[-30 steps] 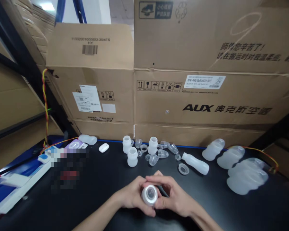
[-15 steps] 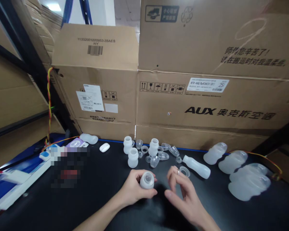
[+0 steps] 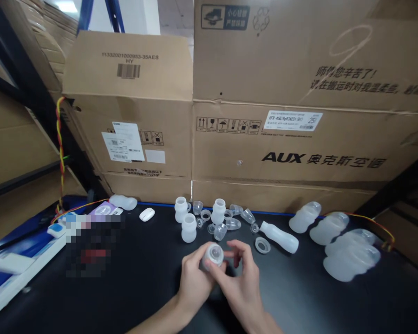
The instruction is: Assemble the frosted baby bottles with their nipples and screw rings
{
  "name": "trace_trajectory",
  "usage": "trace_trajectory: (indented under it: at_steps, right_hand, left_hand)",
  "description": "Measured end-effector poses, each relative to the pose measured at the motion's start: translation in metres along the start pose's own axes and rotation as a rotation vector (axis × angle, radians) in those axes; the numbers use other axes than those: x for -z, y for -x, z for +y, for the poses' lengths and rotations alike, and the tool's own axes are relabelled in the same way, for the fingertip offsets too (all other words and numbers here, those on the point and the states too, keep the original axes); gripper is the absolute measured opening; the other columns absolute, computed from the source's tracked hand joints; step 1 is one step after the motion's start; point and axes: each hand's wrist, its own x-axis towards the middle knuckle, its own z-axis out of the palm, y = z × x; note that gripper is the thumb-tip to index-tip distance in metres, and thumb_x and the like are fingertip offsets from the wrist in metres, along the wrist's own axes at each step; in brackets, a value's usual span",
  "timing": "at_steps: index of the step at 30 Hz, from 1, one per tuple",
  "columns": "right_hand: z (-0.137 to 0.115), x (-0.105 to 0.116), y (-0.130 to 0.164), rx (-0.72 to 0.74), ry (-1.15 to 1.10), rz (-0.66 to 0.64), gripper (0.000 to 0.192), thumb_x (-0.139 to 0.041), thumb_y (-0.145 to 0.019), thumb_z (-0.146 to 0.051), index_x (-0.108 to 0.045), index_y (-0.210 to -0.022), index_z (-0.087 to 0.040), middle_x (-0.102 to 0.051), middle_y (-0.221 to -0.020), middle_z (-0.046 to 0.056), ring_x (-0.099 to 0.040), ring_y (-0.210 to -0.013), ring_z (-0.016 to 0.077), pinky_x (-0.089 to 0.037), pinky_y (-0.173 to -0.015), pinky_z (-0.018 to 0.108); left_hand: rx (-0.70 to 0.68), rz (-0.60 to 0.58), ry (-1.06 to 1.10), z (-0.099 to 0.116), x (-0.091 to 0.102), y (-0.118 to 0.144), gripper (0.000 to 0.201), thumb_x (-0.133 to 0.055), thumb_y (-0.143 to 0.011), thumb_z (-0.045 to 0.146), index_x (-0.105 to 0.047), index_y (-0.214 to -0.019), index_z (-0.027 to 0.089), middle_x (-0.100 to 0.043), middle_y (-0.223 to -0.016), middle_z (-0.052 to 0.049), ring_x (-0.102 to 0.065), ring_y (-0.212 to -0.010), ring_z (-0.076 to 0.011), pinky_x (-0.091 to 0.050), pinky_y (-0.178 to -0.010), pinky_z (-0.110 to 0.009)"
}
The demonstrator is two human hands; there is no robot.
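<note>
My left hand [image 3: 194, 278] is closed around a small frosted white bottle [image 3: 214, 255], which looks like a baby bottle. Its top faces me, with a clear round piece in the middle of the mouth. From the right, my right hand [image 3: 243, 283] has its thumb against the front of the bottle and its fingers curled behind the far right side. Where those fingertips touch is partly hidden. Just beyond the hands stand white wavy bottles [image 3: 188, 228]. Beside them lie clear cups [image 3: 220, 231] and a translucent ring [image 3: 262, 245].
A longer white bottle [image 3: 280, 237] lies right of the ring. Several frosted capped bottles [image 3: 350, 262] lie at the right. A white mouse [image 3: 146, 214] and a power strip [image 3: 31, 271] are at the left. Large cardboard boxes [image 3: 230, 185] wall off the back of the black table [image 3: 132, 278].
My right hand has moved left, from beside the ring to the bottle, and its thumb now rests on it. My left hand keeps its hold. The view has shifted slightly.
</note>
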Motion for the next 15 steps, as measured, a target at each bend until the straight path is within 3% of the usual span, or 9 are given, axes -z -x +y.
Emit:
trace_trajectory:
  at_steps: [3, 5, 10, 15]
  right_hand:
    - [0.013, 0.020, -0.023, 0.139, 0.000, -0.207, 0.038, -0.077, -0.088, -0.048, -0.062, -0.113, -0.023, -0.069, -0.086, 0.000, -0.062, -0.076, 0.0184, -0.053, -0.072, 0.030]
    - [0.030, 0.044, -0.043, 0.139, 0.134, -0.283, 0.026, -0.068, -0.095, -0.049, -0.067, -0.102, -0.024, -0.067, -0.087, 0.002, -0.062, -0.078, 0.0200, -0.051, -0.072, 0.032]
    - [0.078, 0.099, -0.081, 0.061, 0.681, -0.240, 0.034, -0.064, -0.094, -0.055, -0.073, -0.106, -0.024, -0.069, -0.108, 0.009, -0.064, -0.095, 0.0302, -0.050, -0.079, 0.042]
    - [0.106, 0.108, -0.086, 0.247, 1.007, -0.096, 0.044, -0.062, -0.092, -0.057, -0.077, -0.118, -0.025, -0.057, -0.142, 0.017, -0.050, -0.129, 0.0439, -0.043, -0.099, 0.057]
  left_hand:
    - [0.047, -0.044, -0.012, -0.003, 0.005, -0.007, 0.027, -0.081, -0.076, 0.030, -0.074, -0.099, 0.016, -0.078, -0.087, -0.003, -0.070, -0.075, -0.0186, -0.055, -0.070, -0.023]
    - [0.063, -0.095, -0.038, -0.006, 0.012, -0.012, 0.028, -0.082, -0.075, 0.030, -0.074, -0.098, 0.017, -0.078, -0.089, -0.003, -0.071, -0.079, -0.0193, -0.056, -0.074, -0.024]
    - [0.079, -0.181, -0.070, -0.016, 0.024, -0.019, 0.027, -0.080, -0.076, 0.030, -0.073, -0.098, 0.017, -0.079, -0.092, -0.004, -0.072, -0.079, -0.0191, -0.055, -0.073, -0.024]
    - [0.022, -0.219, -0.132, -0.023, 0.024, -0.016, 0.026, -0.078, -0.078, 0.028, -0.071, -0.101, 0.020, -0.079, -0.093, -0.001, -0.072, -0.077, -0.0172, -0.055, -0.074, -0.024]
